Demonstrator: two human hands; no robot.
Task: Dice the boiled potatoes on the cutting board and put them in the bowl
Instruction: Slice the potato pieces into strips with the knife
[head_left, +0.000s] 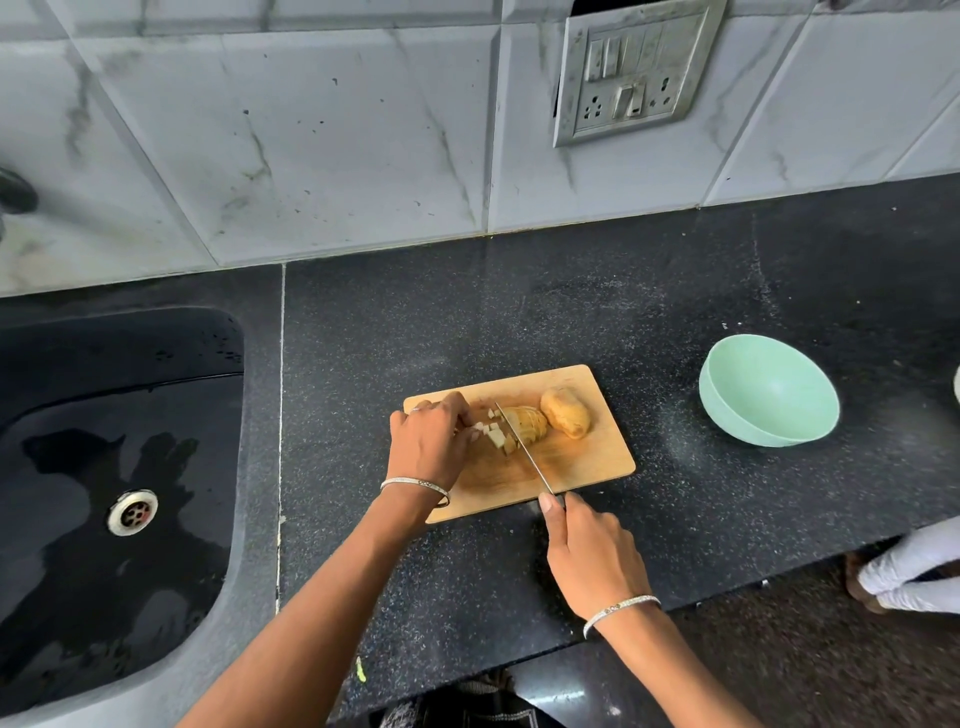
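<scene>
A wooden cutting board (587, 467) lies on the dark countertop. On it sits a partly cut potato (530, 423), sliced lengthwise, with small diced cubes (493, 434) at its left end. A whole potato (566, 413) rests just right of it. My left hand (431, 447) presses on the diced pieces, fingers curled over them. My right hand (592, 556) grips the handle of a knife (524, 447), whose blade crosses the cut potato. A pale green bowl (727, 410) stands empty to the right of the board.
A black sink (104, 467) with a metal drain fills the left side. A tiled wall with a switch socket (634, 73) rises behind the counter. Someone's white-clad leg (914, 566) shows at the right past the counter edge.
</scene>
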